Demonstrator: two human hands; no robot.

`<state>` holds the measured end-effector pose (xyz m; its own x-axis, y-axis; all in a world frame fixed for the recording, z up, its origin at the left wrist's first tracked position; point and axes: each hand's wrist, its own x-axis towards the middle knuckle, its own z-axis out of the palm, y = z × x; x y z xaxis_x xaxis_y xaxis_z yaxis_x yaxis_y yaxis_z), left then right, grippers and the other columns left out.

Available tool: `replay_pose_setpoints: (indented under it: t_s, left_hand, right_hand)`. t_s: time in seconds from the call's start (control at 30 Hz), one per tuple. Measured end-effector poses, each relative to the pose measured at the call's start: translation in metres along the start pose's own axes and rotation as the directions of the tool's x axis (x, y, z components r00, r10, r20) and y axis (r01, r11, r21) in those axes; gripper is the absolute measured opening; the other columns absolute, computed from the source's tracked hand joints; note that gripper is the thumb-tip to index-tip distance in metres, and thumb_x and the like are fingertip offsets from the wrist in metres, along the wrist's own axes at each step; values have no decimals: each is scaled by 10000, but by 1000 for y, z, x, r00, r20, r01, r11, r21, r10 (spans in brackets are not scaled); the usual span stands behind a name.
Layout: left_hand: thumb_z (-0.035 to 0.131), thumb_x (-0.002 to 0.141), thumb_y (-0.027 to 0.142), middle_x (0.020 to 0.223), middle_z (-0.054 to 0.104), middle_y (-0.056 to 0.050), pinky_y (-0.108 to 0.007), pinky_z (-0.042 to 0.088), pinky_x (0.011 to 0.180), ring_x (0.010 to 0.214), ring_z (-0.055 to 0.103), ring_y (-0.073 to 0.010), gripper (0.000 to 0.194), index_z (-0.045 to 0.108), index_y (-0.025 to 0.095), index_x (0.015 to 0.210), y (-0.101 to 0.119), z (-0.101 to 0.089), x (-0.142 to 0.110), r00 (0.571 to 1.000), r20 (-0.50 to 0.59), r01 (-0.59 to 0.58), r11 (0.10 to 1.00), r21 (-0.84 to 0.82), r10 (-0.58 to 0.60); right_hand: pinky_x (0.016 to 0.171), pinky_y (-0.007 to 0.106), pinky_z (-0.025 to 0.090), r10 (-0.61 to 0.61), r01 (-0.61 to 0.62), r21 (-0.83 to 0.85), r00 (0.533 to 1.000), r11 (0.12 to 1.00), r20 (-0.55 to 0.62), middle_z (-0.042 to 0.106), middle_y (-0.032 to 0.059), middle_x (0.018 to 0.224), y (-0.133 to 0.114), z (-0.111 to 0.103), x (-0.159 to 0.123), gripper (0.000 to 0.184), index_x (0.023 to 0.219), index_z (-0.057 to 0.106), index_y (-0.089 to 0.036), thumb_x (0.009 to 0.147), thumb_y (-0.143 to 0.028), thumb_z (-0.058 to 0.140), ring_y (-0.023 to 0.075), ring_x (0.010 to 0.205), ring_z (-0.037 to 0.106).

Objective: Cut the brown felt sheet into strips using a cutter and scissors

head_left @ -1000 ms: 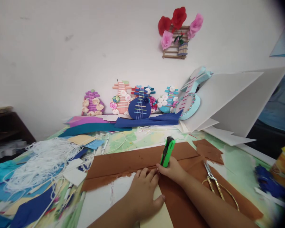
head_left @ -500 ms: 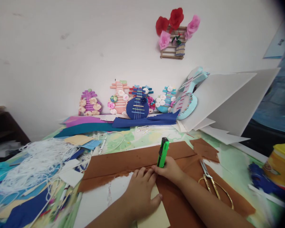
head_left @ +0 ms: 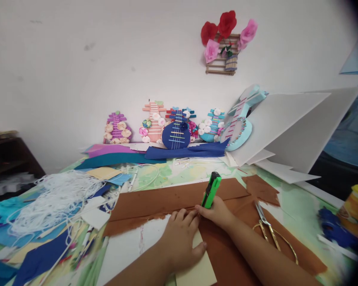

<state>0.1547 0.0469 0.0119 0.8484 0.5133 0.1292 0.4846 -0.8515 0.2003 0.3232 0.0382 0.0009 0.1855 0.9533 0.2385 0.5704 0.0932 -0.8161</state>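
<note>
My right hand [head_left: 216, 212] is closed around a green and black utility knife [head_left: 211, 190], its handle standing up and leaning right. The knife's lower end is hidden by the fingers, close to the brown sheet [head_left: 179, 198]. Spread flat, my left hand [head_left: 183, 240] presses on a pale yellow sheet [head_left: 201, 270] and the torn edge of the brown sheet. White board [head_left: 122, 258] shows under and left of that hand. Gold-handled scissors [head_left: 267, 224] lie on the brown sheet, right of my right forearm.
At left sit a tangle of white cord [head_left: 56, 202], blue scraps [head_left: 43, 254] and several pens. Decorated paper lutes [head_left: 176, 135] lean along the wall. White boards [head_left: 289, 123] stand at the back right. A yellow tub [head_left: 356, 210] and a blue tool [head_left: 331, 226] lie at the right edge.
The knife's handle leans further right than before. Both hands stay in about the same place on the sheets, while the whole view has shifted slightly.
</note>
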Motion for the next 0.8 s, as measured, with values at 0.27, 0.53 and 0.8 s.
replay_pose_setpoints:
  t_s: [0.27, 0.53, 0.8]
  left_hand:
    - [361, 766, 526, 1275, 370, -56, -452, 169, 939, 1132, 266, -304, 587, 363, 185, 1244, -1, -1, 0, 999, 34, 8, 1000, -13, -8]
    - [378, 759, 528, 1270, 374, -43, -443, 168, 942, 1131, 270, -296, 579, 367, 205, 1240, 1, -3, 1, 999, 48, 18, 1000, -20, -17]
    - [369, 764, 530, 1277, 368, -45, -453, 167, 944, 1134, 265, -296, 589, 366, 187, 1242, 0, -1, 0, 999, 40, 16, 1000, -22, -15]
  right_hand:
    - [414, 193, 298, 39, -39, 4, 999, 999, 1, 378, -46, 483, 2, 0, 0, 309, 523, 368, -173, 641, -396, 546, 75, 463, 353]
    - [412, 192, 303, 50, -50, -13, 999, 999, -17, 381, -47, 482, 1, 0, 1, 312, 526, 356, -179, 633, -403, 544, 78, 463, 363]
    - [418, 199, 327, 57, -57, 2, 998, 998, -10, 423, -37, 464, -1, -1, 3, 305, 512, 368, -180, 645, -400, 531, 88, 456, 400]
